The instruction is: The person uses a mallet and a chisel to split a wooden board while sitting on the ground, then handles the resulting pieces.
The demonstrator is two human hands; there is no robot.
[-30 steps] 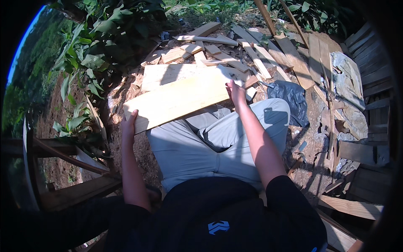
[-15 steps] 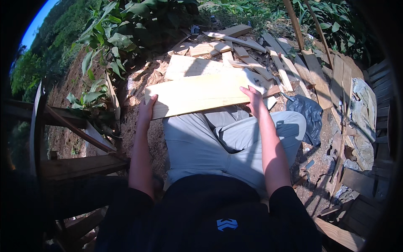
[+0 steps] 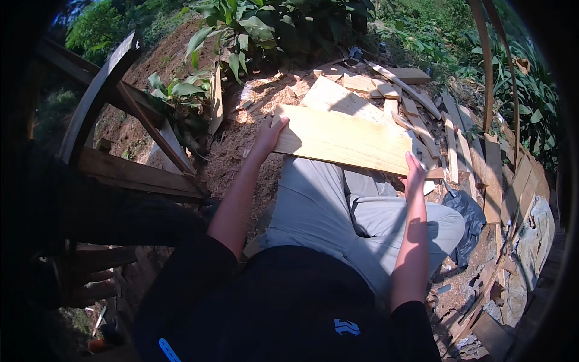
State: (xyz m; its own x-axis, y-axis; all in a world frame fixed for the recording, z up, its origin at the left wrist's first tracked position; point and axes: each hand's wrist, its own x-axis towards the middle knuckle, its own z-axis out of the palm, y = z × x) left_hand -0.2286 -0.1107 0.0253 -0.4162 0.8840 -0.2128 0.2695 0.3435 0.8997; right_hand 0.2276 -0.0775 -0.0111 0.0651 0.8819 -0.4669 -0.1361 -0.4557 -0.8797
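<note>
A wide, pale wooden board (image 3: 344,139) spans the space between my hands, above my knees. My left hand (image 3: 269,136) grips its left end, with the thumb on the top face and the fingers hidden beneath. At the right end, my right hand (image 3: 414,174) holds the board the same way, thumb up along the edge. Bright sun falls across the board's top. Beyond it, partly covered, lies another pale board (image 3: 347,100) on the shavings. A narrow brown strip of wood (image 3: 434,173) sticks out just past my right hand.
Several wood offcuts (image 3: 416,123) lie piled ahead and to the right. A black plastic bag (image 3: 469,226) sits by my right knee. Timber framing (image 3: 142,172) stands on the left. Leafy plants (image 3: 265,30) grow at the far side, and wood shavings (image 3: 232,166) cover the ground.
My view has turned, so the scene sits further right and tilted. The board now slopes down to the right in the picture. Both hands keep their hold on its ends.
</note>
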